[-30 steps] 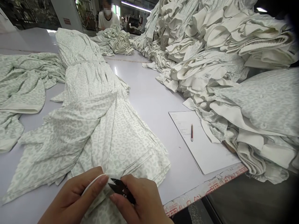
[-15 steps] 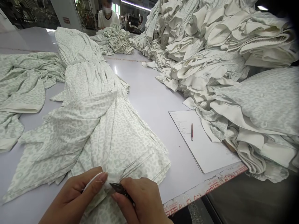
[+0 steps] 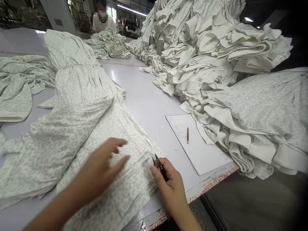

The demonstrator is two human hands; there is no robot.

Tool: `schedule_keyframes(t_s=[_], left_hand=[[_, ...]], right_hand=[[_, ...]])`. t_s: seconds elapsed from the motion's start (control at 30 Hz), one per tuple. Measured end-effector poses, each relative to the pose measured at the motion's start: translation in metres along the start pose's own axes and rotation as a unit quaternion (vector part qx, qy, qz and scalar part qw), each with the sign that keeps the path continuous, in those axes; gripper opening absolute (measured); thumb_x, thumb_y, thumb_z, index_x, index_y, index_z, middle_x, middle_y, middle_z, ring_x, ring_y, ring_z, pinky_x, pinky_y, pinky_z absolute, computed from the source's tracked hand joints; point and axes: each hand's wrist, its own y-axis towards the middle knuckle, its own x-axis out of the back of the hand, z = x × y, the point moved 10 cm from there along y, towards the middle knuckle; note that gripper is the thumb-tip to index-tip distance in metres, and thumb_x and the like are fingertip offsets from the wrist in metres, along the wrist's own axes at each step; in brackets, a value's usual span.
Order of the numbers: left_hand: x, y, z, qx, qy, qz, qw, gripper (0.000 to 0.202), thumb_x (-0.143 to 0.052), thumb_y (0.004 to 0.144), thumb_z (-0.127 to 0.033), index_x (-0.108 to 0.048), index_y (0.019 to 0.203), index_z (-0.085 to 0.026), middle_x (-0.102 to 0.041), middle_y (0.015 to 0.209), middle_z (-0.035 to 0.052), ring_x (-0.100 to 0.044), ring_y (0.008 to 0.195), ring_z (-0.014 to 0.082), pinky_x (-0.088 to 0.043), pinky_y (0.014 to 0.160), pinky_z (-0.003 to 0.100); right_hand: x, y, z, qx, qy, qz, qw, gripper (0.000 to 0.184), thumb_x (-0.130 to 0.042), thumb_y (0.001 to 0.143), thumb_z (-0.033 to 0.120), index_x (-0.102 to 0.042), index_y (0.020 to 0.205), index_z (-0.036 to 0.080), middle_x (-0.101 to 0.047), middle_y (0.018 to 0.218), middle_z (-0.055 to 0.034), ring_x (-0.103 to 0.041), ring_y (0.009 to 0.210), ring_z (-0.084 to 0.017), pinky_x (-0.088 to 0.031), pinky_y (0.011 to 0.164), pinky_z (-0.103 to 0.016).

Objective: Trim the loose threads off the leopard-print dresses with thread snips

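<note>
A long pale green leopard-print dress (image 3: 79, 128) lies spread on the table, its layered hem under my hands. My left hand (image 3: 101, 163) is blurred, fingers apart, and holds nothing just over the hem fabric. My right hand (image 3: 170, 183) grips small black thread snips (image 3: 157, 164), whose tips point up and rest near the hem's right edge. I cannot tell whether the blades are touching the cloth.
A sheet of paper (image 3: 194, 144) with a pen (image 3: 188, 135) lies on the table to the right, beside high garment piles (image 3: 199, 48). Another garment (image 3: 19, 83) lies left. A person (image 3: 103, 19) stands at the far end. The table's near edge (image 3: 192, 195) runs close by.
My left hand has let go of the white strand and opened. My right hand has moved right with the snips to the hem's edge. The view has shifted slightly.
</note>
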Motion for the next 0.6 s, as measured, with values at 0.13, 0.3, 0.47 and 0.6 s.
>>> schedule_keyframes(t_s=[0.13,0.3,0.47,0.6], left_hand=[[-0.055,0.034,-0.005,-0.018,0.065,0.033,0.997,0.007,-0.059,0.084,-0.026,-0.058,0.083,-0.019,-0.057,0.081,0.0000,-0.053,0.075,0.0180,-0.043,0.070,0.034],[-0.048,0.024,0.012,0.016,0.027,0.070,0.997,0.021,-0.048,0.089,-0.039,-0.050,0.076,-0.023,-0.043,0.063,-0.0058,-0.044,0.060,0.0149,-0.035,0.056,0.026],[-0.021,-0.006,0.016,0.026,0.012,0.056,0.998,0.021,-0.050,0.089,-0.045,-0.051,0.083,-0.024,-0.046,0.067,-0.0049,-0.046,0.065,0.0147,-0.038,0.059,0.025],[-0.010,-0.021,0.014,0.025,0.023,0.033,0.999,0.024,-0.050,0.089,-0.045,-0.051,0.077,-0.024,-0.048,0.066,-0.0039,-0.047,0.062,0.0138,-0.037,0.051,0.021]], right_hand=[[-0.006,-0.005,-0.001,0.006,-0.005,0.039,0.999,0.025,-0.051,0.094,0.041,-0.048,0.079,0.021,-0.034,0.064,0.0059,-0.033,0.058,-0.012,-0.030,0.052,-0.023],[-0.004,-0.004,-0.010,-0.015,0.008,0.036,0.999,0.022,-0.054,0.092,0.037,-0.049,0.079,0.020,-0.034,0.064,0.0063,-0.034,0.058,-0.011,-0.030,0.053,-0.022],[-0.040,0.015,0.006,0.002,0.066,0.073,0.995,0.014,-0.065,0.084,0.029,-0.057,0.090,0.019,-0.048,0.068,0.0058,-0.044,0.060,-0.010,-0.036,0.055,-0.020],[-0.066,0.027,0.020,0.003,0.080,0.107,0.991,0.006,-0.057,0.084,0.022,-0.055,0.079,0.019,-0.046,0.063,0.0059,-0.042,0.057,-0.010,-0.034,0.051,-0.020]])
